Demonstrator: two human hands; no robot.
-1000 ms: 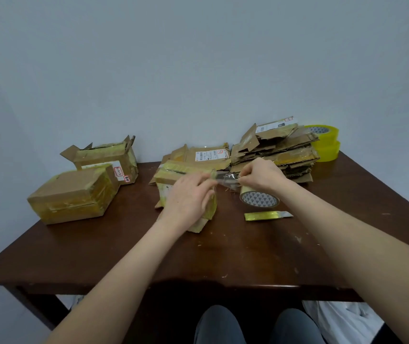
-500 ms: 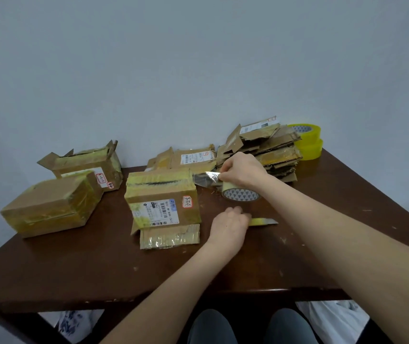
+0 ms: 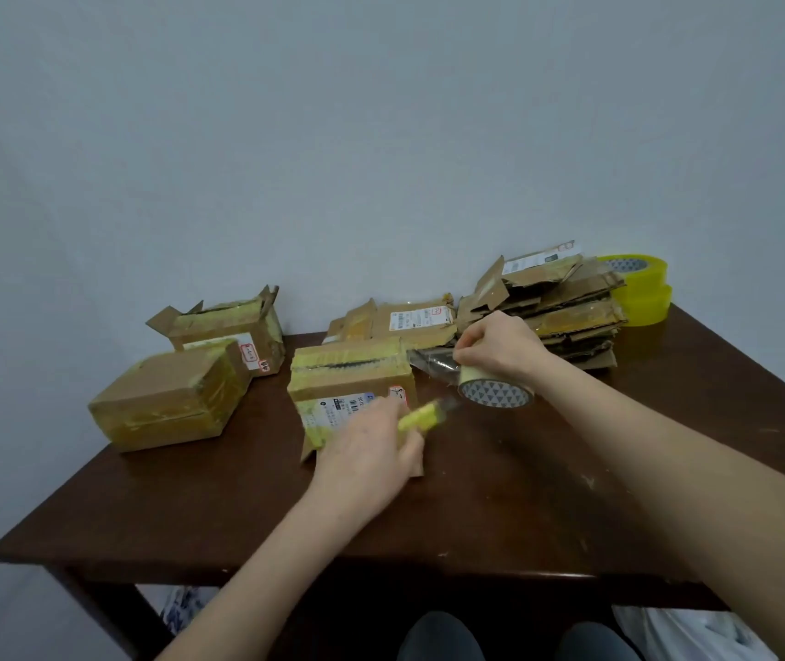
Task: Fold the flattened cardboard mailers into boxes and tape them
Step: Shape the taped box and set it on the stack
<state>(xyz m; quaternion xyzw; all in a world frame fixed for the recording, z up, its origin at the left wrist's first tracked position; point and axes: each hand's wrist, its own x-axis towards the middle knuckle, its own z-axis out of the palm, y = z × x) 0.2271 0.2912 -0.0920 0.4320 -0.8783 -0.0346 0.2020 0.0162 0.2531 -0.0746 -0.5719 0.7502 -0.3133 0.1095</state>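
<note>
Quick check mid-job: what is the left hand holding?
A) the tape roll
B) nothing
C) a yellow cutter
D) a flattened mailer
C: the left hand holds the yellow cutter in front of the box, while the right hand holds the tape roll.

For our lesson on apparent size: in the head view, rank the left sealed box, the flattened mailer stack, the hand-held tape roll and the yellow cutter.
1. sealed box and flattened mailer stack: look alike, unranked.
2. tape roll.
3. yellow cutter, partly hidden by the left hand.
</note>
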